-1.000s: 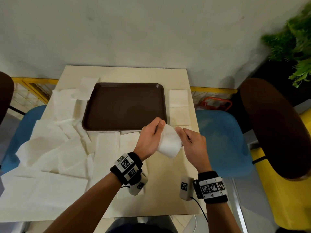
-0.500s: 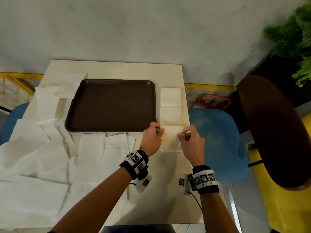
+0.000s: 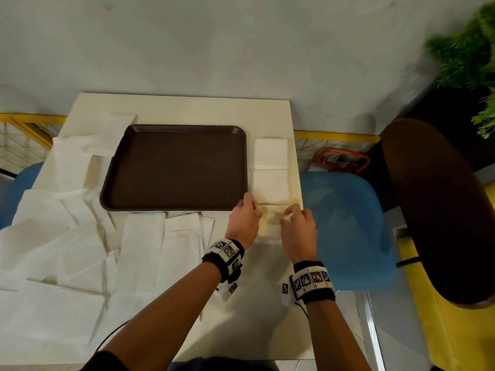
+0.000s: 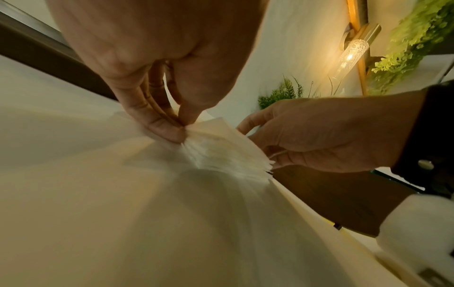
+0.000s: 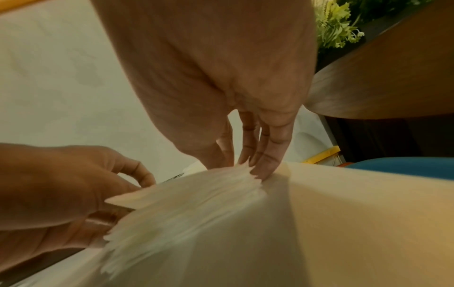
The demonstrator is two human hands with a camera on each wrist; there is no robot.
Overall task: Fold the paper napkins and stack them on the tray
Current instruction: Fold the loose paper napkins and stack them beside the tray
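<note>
table [image 3: 187, 108] bearing tray [image 3: 174, 167] | left hand [image 3: 243, 220] pinching napkin [image 3: 271, 223] edge | right hand [image 3: 298, 228] pressing straight fingertips [image 5: 261, 170] on its other edge

— Where's the tray [image 3: 174, 167]?

— Dark brown, rectangular with rounded corners, flat on the desk toward its far edge, nothing lying in it.

— And the folded napkins?

— Two white squares [image 3: 271, 153] [image 3: 271, 186] in a row beside the tray, along the desk's right edge. A third folded napkin [image 3: 270, 222] lies just nearer in that row, flat on the desk, its layered edges fanned slightly.

— The unfolded napkins [image 3: 67, 236]?

— White sheets overlapping across the desk's left and near parts, some tucked under the tray's left and near rims.
</note>
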